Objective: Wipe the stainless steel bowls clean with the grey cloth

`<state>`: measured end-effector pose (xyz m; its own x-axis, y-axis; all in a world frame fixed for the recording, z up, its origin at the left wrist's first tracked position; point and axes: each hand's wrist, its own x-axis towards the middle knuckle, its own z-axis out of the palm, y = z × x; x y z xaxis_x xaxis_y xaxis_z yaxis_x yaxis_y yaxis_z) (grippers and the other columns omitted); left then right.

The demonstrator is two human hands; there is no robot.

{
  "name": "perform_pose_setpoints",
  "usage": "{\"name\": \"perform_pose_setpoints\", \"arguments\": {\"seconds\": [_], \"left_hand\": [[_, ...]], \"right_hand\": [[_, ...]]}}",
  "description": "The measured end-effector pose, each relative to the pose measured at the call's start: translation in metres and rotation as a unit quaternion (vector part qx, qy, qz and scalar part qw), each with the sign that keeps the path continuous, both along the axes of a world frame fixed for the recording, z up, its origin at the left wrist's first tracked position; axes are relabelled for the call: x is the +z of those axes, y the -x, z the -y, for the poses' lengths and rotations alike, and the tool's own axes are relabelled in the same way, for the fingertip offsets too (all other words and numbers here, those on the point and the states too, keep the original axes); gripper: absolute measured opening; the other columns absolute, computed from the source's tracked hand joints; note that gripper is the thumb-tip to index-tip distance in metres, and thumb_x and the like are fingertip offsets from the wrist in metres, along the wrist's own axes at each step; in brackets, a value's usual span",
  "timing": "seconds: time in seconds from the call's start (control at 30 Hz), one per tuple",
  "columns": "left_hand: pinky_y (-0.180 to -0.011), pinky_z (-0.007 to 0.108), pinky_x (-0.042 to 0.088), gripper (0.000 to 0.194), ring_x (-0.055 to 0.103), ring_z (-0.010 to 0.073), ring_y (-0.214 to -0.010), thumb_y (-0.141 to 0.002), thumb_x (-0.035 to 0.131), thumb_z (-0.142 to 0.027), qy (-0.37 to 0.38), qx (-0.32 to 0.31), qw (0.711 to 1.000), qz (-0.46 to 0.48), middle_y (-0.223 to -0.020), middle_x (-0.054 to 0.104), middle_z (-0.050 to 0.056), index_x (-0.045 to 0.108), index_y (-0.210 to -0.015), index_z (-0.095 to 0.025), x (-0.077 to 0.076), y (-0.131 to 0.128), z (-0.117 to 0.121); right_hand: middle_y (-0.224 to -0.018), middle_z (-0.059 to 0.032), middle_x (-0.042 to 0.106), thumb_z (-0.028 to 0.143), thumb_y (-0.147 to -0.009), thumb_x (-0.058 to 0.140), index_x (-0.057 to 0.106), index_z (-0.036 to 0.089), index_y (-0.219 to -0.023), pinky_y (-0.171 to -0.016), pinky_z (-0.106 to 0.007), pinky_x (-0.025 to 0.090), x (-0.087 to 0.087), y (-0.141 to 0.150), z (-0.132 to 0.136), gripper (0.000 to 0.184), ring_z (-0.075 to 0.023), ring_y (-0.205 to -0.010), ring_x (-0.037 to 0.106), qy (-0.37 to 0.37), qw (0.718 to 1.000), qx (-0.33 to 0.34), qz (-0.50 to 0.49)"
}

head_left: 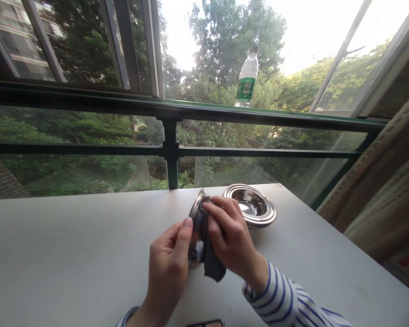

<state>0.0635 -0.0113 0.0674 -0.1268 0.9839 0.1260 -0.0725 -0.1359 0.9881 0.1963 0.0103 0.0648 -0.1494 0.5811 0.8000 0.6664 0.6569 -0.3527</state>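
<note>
A shiny metal bowl, turned on its side, is held above the white table. My left hand grips its rim, thumb on one face and fingers behind. Against the bowl's outer side, my right hand presses a dark grey cloth, which hangs below the fingers. The fingers of the right hand are bent over the cloth, and part of the bowl is hidden behind them. Just beyond the right hand, nested metal bowls rest on the table.
The white table reaches to a green railing with glass panels. On the rail stands a clear bottle with a green label. A curtain hangs at the right. A dark-edged object shows at the bottom edge.
</note>
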Motion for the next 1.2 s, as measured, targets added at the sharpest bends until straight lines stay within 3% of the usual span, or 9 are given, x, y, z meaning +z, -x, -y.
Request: {"name": "perform_pose_setpoints", "arguments": {"seconds": [0.13, 0.33, 0.53, 0.73, 0.9, 1.0, 1.2], "left_hand": [[-0.044, 0.018, 0.037, 0.029, 0.042, 0.0096, -0.050, -0.076, 0.057, -0.043, -0.002, 0.014, 1.000, 0.000, -0.054, 0.052, -0.002, 0.061, -0.065, -0.016, -0.002, 0.004, -0.002], [-0.046, 0.019, 0.039, 0.033, 0.045, 0.0104, -0.052, -0.075, 0.058, -0.045, 0.005, 0.015, 1.000, -0.012, -0.055, 0.055, 0.000, 0.063, -0.064, -0.014, -0.001, 0.001, 0.002], [-0.044, 0.016, 0.038, 0.030, 0.045, 0.0083, -0.050, -0.075, 0.060, -0.042, -0.010, 0.028, 0.999, 0.018, -0.053, 0.052, -0.002, 0.060, -0.062, -0.015, 0.000, 0.005, -0.005], [-0.040, 0.019, 0.038, 0.031, 0.045, 0.0087, -0.044, -0.073, 0.062, -0.046, 0.052, -0.032, 0.994, 0.088, -0.053, 0.053, -0.002, 0.061, -0.069, -0.015, 0.001, 0.002, -0.006], [-0.057, 0.019, 0.046, 0.026, 0.055, 0.0102, -0.062, -0.076, 0.061, -0.040, 0.027, -0.049, 0.990, 0.128, -0.067, 0.060, -0.001, 0.065, -0.087, -0.016, 0.002, 0.004, -0.009], [-0.068, 0.020, 0.046, 0.025, 0.056, 0.0101, -0.070, -0.078, 0.060, -0.037, 0.016, -0.063, 0.988, 0.141, -0.076, 0.063, 0.000, 0.065, -0.092, -0.017, 0.004, 0.004, -0.010], [-0.061, 0.017, 0.044, 0.015, 0.055, 0.0092, -0.065, -0.078, 0.060, -0.032, 0.037, -0.061, 0.979, 0.189, -0.072, 0.062, -0.003, 0.062, -0.077, -0.017, 0.010, 0.002, -0.008]], "right_hand": [[-0.113, -0.0116, 0.054, 0.017, -0.080, 0.050, 0.059, 0.016, -0.112, -0.089, -0.044, 0.045, 0.000, 0.005, 0.006, 0.033, -0.0252, -0.103, 0.047, -0.051, 0.995, 0.044, 0.078], [-0.107, -0.0109, 0.056, 0.014, -0.086, 0.042, 0.060, 0.016, -0.108, -0.086, -0.040, 0.046, 0.007, -0.006, -0.002, 0.029, -0.0217, -0.099, 0.050, 0.010, 1.000, -0.018, -0.005], [-0.118, -0.0128, 0.050, 0.018, -0.081, 0.051, 0.057, 0.014, -0.114, -0.091, -0.044, 0.043, 0.004, 0.002, 0.012, 0.034, -0.0269, -0.108, 0.043, -0.080, 0.986, 0.064, 0.129], [-0.117, -0.0143, 0.048, 0.016, -0.086, 0.044, 0.055, 0.013, -0.117, -0.091, -0.044, 0.043, 0.011, -0.002, 0.008, 0.033, -0.0247, -0.107, 0.043, -0.008, 0.996, -0.001, 0.085], [-0.121, -0.0160, 0.044, 0.020, -0.081, 0.050, 0.052, 0.010, -0.121, -0.093, -0.046, 0.041, 0.007, 0.005, 0.015, 0.041, -0.0288, -0.111, 0.039, -0.036, 0.986, 0.059, 0.154], [-0.121, -0.0153, 0.042, 0.018, -0.081, 0.049, 0.051, 0.011, -0.122, -0.093, -0.045, 0.042, 0.006, 0.003, 0.014, 0.041, -0.0275, -0.110, 0.040, -0.037, 0.988, 0.054, 0.143], [-0.118, -0.0142, 0.043, 0.018, -0.081, 0.050, 0.052, 0.014, -0.121, -0.089, -0.044, 0.044, 0.002, 0.003, 0.015, 0.040, -0.0265, -0.107, 0.041, -0.034, 0.990, 0.043, 0.133]]}}
